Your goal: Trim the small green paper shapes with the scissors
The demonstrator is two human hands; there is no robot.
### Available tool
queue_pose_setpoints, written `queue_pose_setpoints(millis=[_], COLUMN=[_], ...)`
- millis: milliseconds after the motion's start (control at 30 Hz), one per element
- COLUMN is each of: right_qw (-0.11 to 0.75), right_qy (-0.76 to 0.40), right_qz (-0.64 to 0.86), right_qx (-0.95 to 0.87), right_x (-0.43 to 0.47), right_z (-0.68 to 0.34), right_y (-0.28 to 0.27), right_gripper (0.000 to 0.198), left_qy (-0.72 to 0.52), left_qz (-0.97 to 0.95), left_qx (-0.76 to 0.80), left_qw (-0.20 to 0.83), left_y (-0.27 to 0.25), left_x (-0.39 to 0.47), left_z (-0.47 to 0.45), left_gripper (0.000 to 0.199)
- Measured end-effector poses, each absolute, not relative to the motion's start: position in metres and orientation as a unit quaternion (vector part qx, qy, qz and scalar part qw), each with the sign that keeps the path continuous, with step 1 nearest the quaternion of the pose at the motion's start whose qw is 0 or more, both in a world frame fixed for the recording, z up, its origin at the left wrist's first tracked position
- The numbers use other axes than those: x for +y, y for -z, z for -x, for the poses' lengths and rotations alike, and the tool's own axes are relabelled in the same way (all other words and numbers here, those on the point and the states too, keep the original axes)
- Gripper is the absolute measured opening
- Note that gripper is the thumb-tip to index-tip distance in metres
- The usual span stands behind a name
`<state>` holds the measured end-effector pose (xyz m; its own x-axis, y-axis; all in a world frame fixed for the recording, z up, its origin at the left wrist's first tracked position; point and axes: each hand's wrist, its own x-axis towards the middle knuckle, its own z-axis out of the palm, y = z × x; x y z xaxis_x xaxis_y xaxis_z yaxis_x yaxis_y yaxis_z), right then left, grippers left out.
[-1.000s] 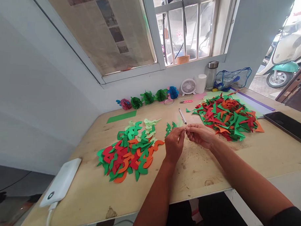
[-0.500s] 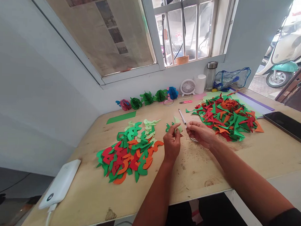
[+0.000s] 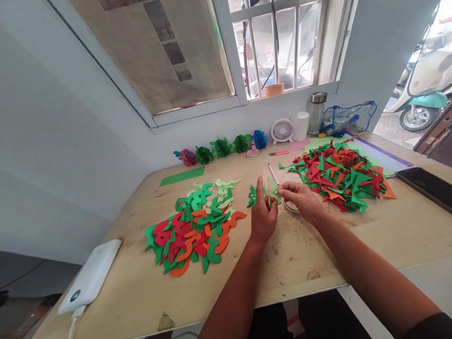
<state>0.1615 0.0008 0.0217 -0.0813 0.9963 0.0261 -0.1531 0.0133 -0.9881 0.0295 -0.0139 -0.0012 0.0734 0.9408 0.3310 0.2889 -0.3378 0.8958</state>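
My left hand [image 3: 264, 218] pinches a pale green piece of paper [image 3: 272, 190] between thumb and fingers, its index finger pointing up. The fingers of my right hand [image 3: 301, 199] are closed at the right edge of that same paper. Behind my left hand lies a small dark green cut piece [image 3: 252, 195], partly hidden. A white pen [image 3: 274, 173] rests just beyond the paper. Under my right hand part of a white ring-shaped thing [image 3: 291, 208] shows. To the left spreads a pile of curved paper cutouts [image 3: 194, 227] in green, red and orange.
A heap of paper scraps [image 3: 344, 176] is at the right, beside a phone [image 3: 433, 189]. Folded paper flowers [image 3: 222, 147], pink snips [image 3: 279, 152], a small fan [image 3: 282, 130] and a glass bottle [image 3: 317, 113] line the wall. A power bank [image 3: 91, 276] sits at the left edge.
My left hand has shifted slightly right and its index finger has straightened upward. My right hand has come in to the pale green paper, which has turned and moved a little right.
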Motion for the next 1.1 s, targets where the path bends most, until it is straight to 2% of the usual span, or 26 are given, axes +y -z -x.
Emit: queue_pose_setpoints(millis=[233,433,600,700,933,1033,1100], right_qw=[0.529,0.544,0.544,0.548,0.537,0.536,0.536], right_qy=[-0.542,-0.573,-0.578,-0.575,-0.566,-0.566,-0.565], right_qz=[0.449,0.438,0.436,0.437,0.443,0.443,0.444], right_qx=[-0.474,-0.429,-0.424,-0.423,-0.441,-0.443,-0.443], right_x=[0.002,0.006,0.007,0.006,0.007,0.008,0.008], right_z=[-0.161,-0.163,-0.162,-0.162,-0.163,-0.164,-0.164], right_y=[-0.021,-0.015,-0.015,-0.015,-0.013,-0.012,-0.012], right_gripper=[0.024,0.026,0.026,0.025,0.023,0.024,0.024], left_qy=[-0.501,-0.517,-0.512,-0.518,-0.517,-0.519,-0.522], left_qz=[-0.627,-0.546,-0.510,-0.525,-0.633,-0.631,-0.611], left_qx=[0.464,0.453,0.445,0.454,0.492,0.491,0.484], left_qw=[0.375,0.479,0.528,0.500,0.299,0.302,0.346], left_y=[0.003,0.001,0.004,0.003,-0.002,0.000,0.002], left_x=[-0.013,-0.009,-0.006,-0.006,-0.010,-0.009,-0.007], left_z=[-0.031,-0.032,-0.034,-0.033,-0.029,-0.030,-0.030], left_gripper=[0.056,0.023,0.023,0.021,0.017,0.016,0.018])
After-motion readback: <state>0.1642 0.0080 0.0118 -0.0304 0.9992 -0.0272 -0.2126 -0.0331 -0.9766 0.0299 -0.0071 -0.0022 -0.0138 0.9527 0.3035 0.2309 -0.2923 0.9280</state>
